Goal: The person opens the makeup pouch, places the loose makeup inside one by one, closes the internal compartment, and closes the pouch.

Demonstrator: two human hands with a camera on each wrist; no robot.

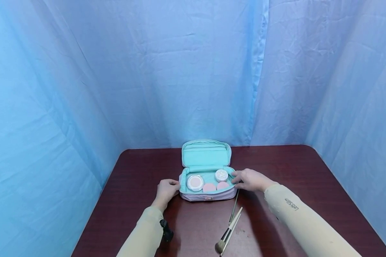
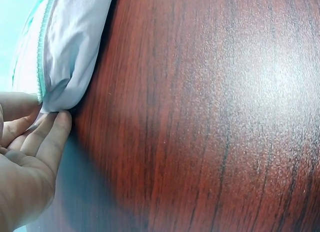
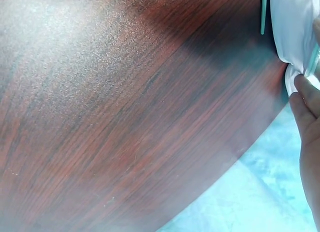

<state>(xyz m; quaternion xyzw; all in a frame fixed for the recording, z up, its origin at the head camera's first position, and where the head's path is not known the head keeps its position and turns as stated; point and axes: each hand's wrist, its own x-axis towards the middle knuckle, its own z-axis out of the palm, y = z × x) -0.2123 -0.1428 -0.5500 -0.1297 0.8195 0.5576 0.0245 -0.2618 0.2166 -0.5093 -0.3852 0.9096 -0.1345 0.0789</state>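
Observation:
A pale lilac makeup bag (image 1: 209,196) with a mint lining lies unzipped at the middle of the table, its lid (image 1: 207,155) tipped back. Inside are a round compact (image 1: 195,182), a white round jar (image 1: 221,175) and two pink round items (image 1: 209,187). My left hand (image 1: 166,192) pinches the bag's left end; the left wrist view has thumb and fingers at the zipper edge (image 2: 41,66). At the opposite end, my right hand (image 1: 251,179) grips the side wall, some fingertips over the rim. Most of that hand lies outside the right wrist view.
Makeup brushes (image 1: 227,233) lie on the dark wood table (image 1: 141,171) in front of the bag, between my forearms. One thin brush handle (image 1: 234,207) reaches up to the bag's front right. Blue curtains (image 1: 180,71) surround the table at the back and sides.

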